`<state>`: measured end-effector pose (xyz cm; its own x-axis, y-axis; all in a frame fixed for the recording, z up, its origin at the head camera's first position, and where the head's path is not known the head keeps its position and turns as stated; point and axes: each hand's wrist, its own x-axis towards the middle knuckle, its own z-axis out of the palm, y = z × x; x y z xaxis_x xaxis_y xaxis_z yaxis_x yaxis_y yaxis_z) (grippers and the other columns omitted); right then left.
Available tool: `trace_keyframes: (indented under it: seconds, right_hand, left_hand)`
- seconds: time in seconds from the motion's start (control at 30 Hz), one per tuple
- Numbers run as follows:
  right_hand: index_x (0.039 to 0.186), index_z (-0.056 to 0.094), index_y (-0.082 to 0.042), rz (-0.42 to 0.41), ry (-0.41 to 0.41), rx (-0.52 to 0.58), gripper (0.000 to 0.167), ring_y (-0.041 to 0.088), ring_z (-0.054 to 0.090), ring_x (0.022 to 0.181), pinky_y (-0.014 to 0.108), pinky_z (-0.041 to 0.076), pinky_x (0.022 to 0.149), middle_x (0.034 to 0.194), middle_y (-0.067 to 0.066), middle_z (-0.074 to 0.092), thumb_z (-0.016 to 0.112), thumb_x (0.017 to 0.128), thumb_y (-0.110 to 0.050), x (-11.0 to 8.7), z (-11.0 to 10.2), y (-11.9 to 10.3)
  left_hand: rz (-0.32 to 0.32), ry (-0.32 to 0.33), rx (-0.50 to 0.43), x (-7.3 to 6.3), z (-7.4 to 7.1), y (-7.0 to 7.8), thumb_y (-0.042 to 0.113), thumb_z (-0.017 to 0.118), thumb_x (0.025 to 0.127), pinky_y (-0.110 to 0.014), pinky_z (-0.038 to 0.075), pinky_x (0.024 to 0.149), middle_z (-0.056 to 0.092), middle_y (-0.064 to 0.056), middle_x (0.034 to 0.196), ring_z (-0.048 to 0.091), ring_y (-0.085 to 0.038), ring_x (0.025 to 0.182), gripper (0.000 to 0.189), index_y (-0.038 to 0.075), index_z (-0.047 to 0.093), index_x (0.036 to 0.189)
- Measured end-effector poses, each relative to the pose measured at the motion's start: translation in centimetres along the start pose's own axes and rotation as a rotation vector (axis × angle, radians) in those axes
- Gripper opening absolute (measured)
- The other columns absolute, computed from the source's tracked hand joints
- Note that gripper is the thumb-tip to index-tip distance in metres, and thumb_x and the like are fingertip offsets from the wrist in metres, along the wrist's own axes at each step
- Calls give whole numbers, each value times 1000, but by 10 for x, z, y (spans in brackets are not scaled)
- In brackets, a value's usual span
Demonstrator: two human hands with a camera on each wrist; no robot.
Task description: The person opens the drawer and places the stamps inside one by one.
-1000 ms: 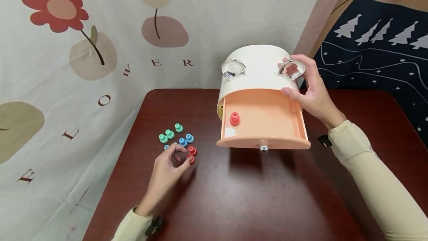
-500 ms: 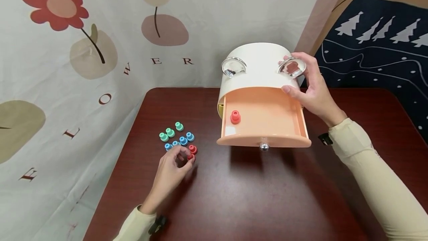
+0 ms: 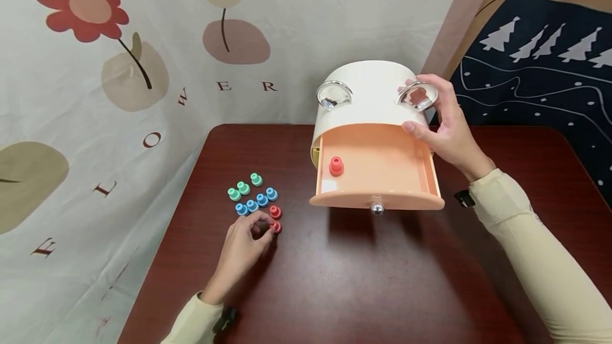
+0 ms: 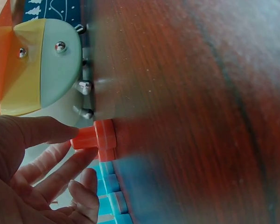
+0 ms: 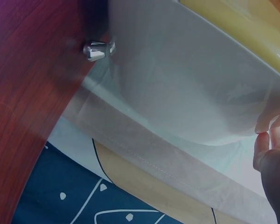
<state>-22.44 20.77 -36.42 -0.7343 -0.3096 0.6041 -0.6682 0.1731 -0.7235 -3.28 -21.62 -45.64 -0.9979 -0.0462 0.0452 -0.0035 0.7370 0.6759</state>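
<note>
My left hand pinches a red stepped plastic peg between thumb and fingertips. In the left wrist view, the red peg has its wide base at the tabletop and its narrow end at my thumb. Another red peg stands just behind it. My right hand holds the right side of a white drawer cabinet, its thumb at the front edge and its fingers behind a silver ring. The cabinet's peach drawer is pulled out, and one red peg stands at its left.
Beyond the left hand stand several blue pegs and a group of green pegs. The yellow drawer and green drawer sit below the peach one. Silver legs lift the cabinet off the brown table.
My left thumb and fingers have closed in on the nearest red peg, which sits slightly nearer. The blue pegs the fingers partly covered now show. The right hand stays on the cabinet.
</note>
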Motion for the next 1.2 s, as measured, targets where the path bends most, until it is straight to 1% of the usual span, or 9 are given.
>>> trace_keyframes:
  seconds: [0.23, 0.47, 0.6, 0.7, 0.83, 0.93, 1.03, 1.1, 1.2]
  right_hand:
    - [159, 41, -5, -6, -5, 5, 81, 23, 52, 138, 36, 31, 123, 158, 22, 52, 76, 87, 3, 0, -1, -1]
    - [159, 40, -4, -9, -8, -3, 81, 24, 52, 136, 36, 30, 123, 157, 24, 52, 75, 86, 4, -2, 0, -1]
    - [159, 40, -5, -9, -6, -7, 81, 23, 52, 135, 37, 29, 124, 157, 13, 54, 74, 86, 4, -1, 0, -2]
    - [159, 40, -5, -7, -5, -3, 82, 24, 52, 136, 37, 28, 125, 157, 12, 54, 74, 86, 4, -1, 0, -2]
    - [159, 40, -5, -7, -7, -2, 82, 24, 52, 136, 37, 28, 125, 157, 25, 51, 74, 86, 4, 0, -1, -2]
    - [159, 40, -4, -12, -5, -5, 82, 26, 52, 136, 36, 29, 124, 156, 25, 52, 75, 86, 4, 0, -1, -2]
    - [159, 40, -5, -12, -1, -8, 82, 27, 52, 136, 36, 30, 124, 156, 25, 52, 75, 85, 4, 0, -1, -2]
    - [159, 40, -5, -5, -3, -10, 82, 27, 51, 138, 38, 29, 125, 157, 26, 51, 75, 86, 4, -1, -1, -2]
    - [160, 41, -7, 9, 1, -12, 82, 24, 50, 141, 42, 27, 127, 158, 26, 50, 75, 86, 4, -1, -1, -2]
  left_hand:
    - [7, 26, -21, -1, 3, 0, 0, 89, 86, -32, 45, 63, 66, 2, 80, 57, -18, 72, 22, 17, 79, 96]
    - [49, 67, -20, -2, 7, -2, -2, 90, 84, -30, 46, 63, 69, 1, 80, 60, -18, 71, 23, 15, 80, 96]
    - [69, 90, -15, -1, 9, -3, -3, 92, 82, -30, 47, 63, 69, 2, 80, 62, -19, 71, 25, 14, 80, 95]
    - [84, 108, -25, -1, 9, -3, -4, 92, 81, -30, 47, 63, 69, 2, 81, 62, -20, 73, 26, 14, 80, 95]
    - [128, 136, -48, -2, 10, -2, -3, 94, 81, -30, 47, 64, 71, 1, 83, 60, -21, 77, 27, 13, 80, 98]
    - [170, 169, -73, -1, 9, -1, -1, 95, 81, -29, 47, 62, 72, -2, 85, 58, -21, 78, 27, 13, 80, 99]
    - [214, 216, -74, 0, 8, 2, 0, 95, 81, -26, 46, 59, 70, -7, 86, 57, -21, 76, 27, 12, 80, 100]
    - [246, 255, -70, 2, 8, 4, 1, 96, 81, -23, 44, 58, 69, -5, 85, 56, -22, 74, 27, 12, 80, 100]
    - [296, 306, -86, 4, 6, 8, 1, 95, 82, -21, 42, 58, 67, 2, 84, 56, -23, 74, 26, 13, 81, 100]
